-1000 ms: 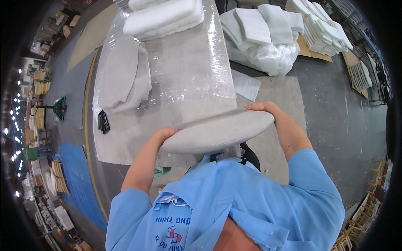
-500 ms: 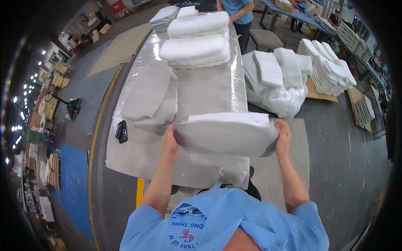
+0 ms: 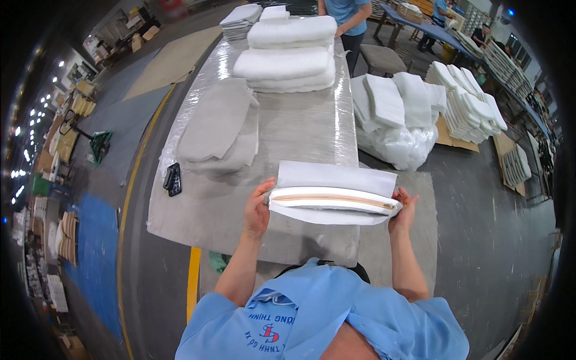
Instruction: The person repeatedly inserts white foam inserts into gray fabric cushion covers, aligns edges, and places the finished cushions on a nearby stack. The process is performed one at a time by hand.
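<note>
Between my two hands is a padded panel (image 3: 333,210), held level above the near part of the table. Its long edge faces me, showing white padding around a thin tan, wood-like layer, with a pale grey-white flap standing up behind. My left hand (image 3: 258,211) grips its left end, thumb and fingers bent around the corner. At the right end, my right hand (image 3: 404,213) closes on the other corner. Left of the panel, flat grey fabric pieces (image 3: 213,123) lie stacked on the table, and a small black object (image 3: 172,180) rests in front of them.
Thick white padding rolls (image 3: 285,63) are piled on the far part of the plastic-wrapped table (image 3: 300,120). White pads sit over a clear plastic bag (image 3: 405,147) on the right floor, beside more stacked pads (image 3: 468,102). Another person (image 3: 349,24) stands at the far end.
The panel has turned in my hands: earlier its grey face showed, now its layered edge and a raised flap show. My left hand has moved slightly right.
</note>
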A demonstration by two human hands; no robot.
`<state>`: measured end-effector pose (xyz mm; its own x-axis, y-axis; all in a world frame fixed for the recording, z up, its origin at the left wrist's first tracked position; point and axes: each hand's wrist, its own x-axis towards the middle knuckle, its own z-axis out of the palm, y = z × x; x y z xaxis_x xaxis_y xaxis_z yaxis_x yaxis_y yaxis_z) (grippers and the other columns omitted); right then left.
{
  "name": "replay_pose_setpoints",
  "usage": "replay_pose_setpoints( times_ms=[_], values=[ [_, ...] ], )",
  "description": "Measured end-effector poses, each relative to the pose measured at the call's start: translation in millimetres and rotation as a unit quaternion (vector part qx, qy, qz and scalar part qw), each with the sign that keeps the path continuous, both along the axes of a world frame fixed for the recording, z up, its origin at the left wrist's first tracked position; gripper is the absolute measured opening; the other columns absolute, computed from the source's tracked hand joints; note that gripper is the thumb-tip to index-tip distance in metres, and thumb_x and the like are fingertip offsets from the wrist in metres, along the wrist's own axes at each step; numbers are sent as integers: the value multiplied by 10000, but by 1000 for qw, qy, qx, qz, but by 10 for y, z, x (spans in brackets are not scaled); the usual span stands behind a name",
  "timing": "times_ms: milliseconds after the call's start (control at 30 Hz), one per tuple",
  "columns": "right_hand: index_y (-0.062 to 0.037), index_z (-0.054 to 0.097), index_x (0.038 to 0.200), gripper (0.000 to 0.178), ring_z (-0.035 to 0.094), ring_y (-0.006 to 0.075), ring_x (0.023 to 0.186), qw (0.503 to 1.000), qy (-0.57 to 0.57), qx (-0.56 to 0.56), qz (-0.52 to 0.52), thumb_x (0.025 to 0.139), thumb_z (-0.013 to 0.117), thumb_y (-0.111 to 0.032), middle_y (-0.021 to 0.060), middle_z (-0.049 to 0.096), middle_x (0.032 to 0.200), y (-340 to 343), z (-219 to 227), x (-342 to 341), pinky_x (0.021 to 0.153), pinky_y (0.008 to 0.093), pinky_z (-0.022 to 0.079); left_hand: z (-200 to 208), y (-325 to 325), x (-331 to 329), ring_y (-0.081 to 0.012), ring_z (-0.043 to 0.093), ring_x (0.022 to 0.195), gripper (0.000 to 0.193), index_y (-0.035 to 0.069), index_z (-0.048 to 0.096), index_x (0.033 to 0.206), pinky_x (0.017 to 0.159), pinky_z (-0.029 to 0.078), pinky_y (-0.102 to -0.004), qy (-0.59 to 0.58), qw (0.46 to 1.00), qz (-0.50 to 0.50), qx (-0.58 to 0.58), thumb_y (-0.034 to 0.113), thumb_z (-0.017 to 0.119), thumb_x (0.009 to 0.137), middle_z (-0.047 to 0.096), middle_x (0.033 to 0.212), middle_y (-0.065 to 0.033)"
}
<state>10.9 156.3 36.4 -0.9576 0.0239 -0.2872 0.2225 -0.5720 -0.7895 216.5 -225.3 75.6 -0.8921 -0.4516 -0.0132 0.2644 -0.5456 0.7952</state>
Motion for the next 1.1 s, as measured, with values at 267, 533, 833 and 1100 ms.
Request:
replay_pose_setpoints(
  times_ms=[267,533,833,1100],
  values=[
    [-47,656,1317,787,654,234,1056,999,-13,13,32,1075,263,-685,89,720,1070,57,-42,-233,1009,394,492,-72,50,-37,-236,325,1535,392,31,592,1405,1271,208,-396,-15,990,-4,-137,236,486,1087,431,1614,-123],
    [-37,678,1273,772,643,215,1123,997,18,-34,67,1087,259,-658,94,731,1126,120,80,-19,1064,375,433,-140,16,-511,-204,498,1354,415,82,581,1332,1186,323,-374,-28,992,67,-101,402,515,1076,579,1380,-67],
    [-44,542,1427,606,586,259,1282,969,-90,-119,194,1107,403,-539,114,627,1381,-660,360,1441,1117,447,456,298,-932,-2147,-186,614,906,246,99,692,1015,828,506,-356,-85,988,131,-23,319,608,945,638,952,-43],
    [-23,711,1062,431,607,104,826,884,24,171,433,1111,514,-403,0,666,871,-1006,349,860,798,300,512,-95,-749,-2427,-180,670,807,460,65,650,1202,742,572,-333,34,984,-18,-173,423,369,1129,690,973,-74]
  ],
)
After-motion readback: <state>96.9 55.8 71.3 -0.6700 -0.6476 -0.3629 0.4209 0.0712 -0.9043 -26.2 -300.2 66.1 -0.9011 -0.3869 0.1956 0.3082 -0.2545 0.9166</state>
